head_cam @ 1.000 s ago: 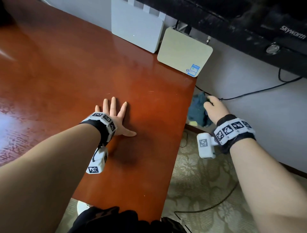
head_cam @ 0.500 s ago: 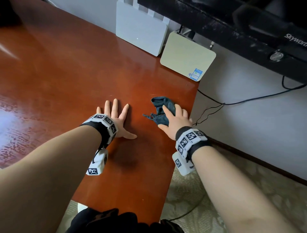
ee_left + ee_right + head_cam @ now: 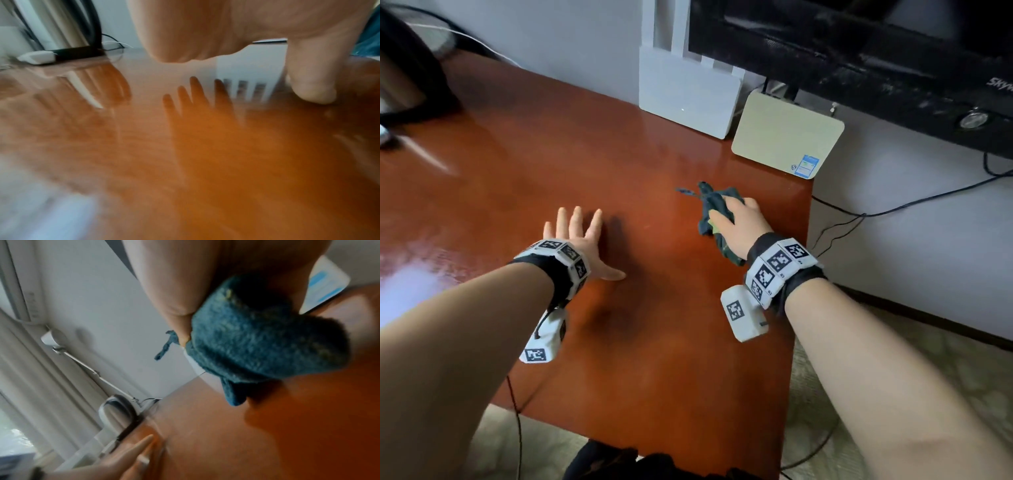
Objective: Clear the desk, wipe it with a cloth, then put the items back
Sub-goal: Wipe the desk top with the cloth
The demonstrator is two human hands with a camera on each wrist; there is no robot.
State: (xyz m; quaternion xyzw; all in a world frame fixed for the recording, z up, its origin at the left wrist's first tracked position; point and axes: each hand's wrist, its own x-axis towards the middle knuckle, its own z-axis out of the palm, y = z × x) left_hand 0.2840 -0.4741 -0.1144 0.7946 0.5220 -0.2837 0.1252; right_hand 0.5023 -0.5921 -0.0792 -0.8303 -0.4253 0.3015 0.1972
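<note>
A crumpled dark teal cloth lies on the glossy red-brown desk, near its right edge. My right hand grips the cloth and holds it against the desk top. In the right wrist view the cloth bulges out from under the thumb and fingers. To the left of the cloth my left hand rests flat on the desk, fingers spread and thumb out. In the left wrist view the thumb touches the wood and the hand's reflection shows in the gloss.
A white router and a beige box stand at the desk's back right, under a black TV. Cables hang along the wall right of the desk. A dark object sits at the far left. Patterned carpet lies below.
My right hand has carried the cloth from beside the desk's right edge up onto the desk top. The left hand has stayed flat in place.
</note>
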